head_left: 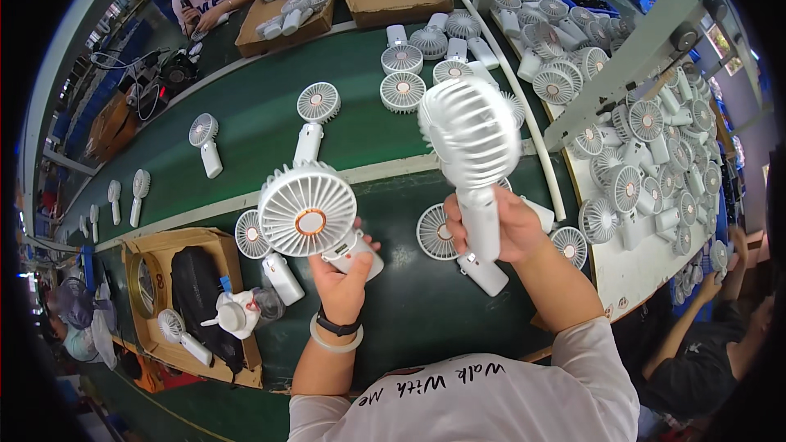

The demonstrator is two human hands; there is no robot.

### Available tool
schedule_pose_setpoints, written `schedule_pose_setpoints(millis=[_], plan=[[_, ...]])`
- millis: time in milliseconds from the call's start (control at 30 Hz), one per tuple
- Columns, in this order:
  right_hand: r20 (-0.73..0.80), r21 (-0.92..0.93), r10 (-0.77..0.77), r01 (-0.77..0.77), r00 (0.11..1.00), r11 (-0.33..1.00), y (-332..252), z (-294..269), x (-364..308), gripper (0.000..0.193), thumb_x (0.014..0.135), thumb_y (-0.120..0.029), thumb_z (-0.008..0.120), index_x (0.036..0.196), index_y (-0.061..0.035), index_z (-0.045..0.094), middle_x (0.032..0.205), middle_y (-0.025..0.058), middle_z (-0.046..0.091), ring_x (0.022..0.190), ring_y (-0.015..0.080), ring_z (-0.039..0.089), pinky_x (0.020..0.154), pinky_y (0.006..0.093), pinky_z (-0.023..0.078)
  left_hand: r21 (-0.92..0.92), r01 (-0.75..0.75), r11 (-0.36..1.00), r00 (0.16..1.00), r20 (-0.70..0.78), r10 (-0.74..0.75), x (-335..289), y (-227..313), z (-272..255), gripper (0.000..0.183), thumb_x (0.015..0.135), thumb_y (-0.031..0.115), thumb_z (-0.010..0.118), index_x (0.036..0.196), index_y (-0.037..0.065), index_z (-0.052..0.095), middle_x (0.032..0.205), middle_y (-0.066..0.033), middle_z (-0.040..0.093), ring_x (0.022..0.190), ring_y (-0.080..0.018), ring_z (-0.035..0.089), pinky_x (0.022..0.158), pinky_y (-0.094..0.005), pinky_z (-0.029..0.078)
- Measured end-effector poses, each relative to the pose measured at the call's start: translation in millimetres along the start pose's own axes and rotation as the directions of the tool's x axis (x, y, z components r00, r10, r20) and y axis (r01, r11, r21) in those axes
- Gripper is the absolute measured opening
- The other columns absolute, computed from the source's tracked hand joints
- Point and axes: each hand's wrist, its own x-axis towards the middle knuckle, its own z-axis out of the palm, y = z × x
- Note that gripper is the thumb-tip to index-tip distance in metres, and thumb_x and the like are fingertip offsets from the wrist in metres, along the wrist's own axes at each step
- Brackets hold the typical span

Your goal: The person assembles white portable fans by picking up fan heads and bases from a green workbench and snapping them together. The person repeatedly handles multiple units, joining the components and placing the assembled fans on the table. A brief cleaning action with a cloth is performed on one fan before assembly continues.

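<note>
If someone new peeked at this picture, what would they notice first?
Probably the two big fans in the middle: a white fan with a copper-coloured ring in the left hand, and a blurry white fan in the right hand. Next, maybe the big heap of white fans crowded together on the right side.

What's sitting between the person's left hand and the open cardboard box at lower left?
A white handheld fan lies on the green table between the left hand and the cardboard box, as the head view shows.
</note>
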Motion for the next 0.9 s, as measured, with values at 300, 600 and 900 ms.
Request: schedule_pose_setpoints(millis=[300, 600, 900], plan=[[-0.212, -0.597, -0.160, 0.001, 0.964, 0.802, 2, 0, 31, 0.052, 0.082, -0.003, 0.061, 0.127, 0.0010, 0.037, 0.118, 0.0085, 0.052, 0.108, 0.0157, 0.052, 0.093, 0.0318, 0.042, -0.242, 0.429, 0.870, 0.902, 0.176, -0.395, 0, -21, -6, 0.042, 0.076, 0.006, 0.069, 0.107, 0.006, 0.042, 0.094, -0.0076, 0.053, 0.076, -0.0179, 0.057, 0.064, -0.0363, 0.055], [-0.277, -0.571, -0.161, -0.028, 0.947, 0.820, 5, -2, 34, 0.054, 0.079, 0.004, 0.058, 0.128, 0.0010, 0.035, 0.123, 0.0091, 0.049, 0.109, 0.0141, 0.051, 0.092, 0.0303, 0.043, -0.296, 0.427, 0.855, 0.900, 0.227, -0.371, 7, -15, 2, 0.041, 0.070, 0.002, 0.069, 0.105, 0.007, 0.047, 0.105, -0.0079, 0.050, 0.100, -0.0193, 0.052, 0.088, -0.0458, 0.049], [-0.307, -0.547, -0.193, -0.006, 0.932, 0.837, 13, -3, 35, 0.056, 0.079, 0.001, 0.059, 0.129, -0.0010, 0.035, 0.121, 0.0090, 0.050, 0.108, 0.0157, 0.052, 0.092, 0.0313, 0.043, -0.423, 0.341, 0.840, 0.919, 0.340, -0.201, 13, -13, 8, 0.067, 0.068, 0.008, 0.069, 0.128, 0.011, 0.040, 0.136, -0.0133, 0.036, 0.129, -0.0284, 0.032, 0.104, -0.0552, 0.029]])
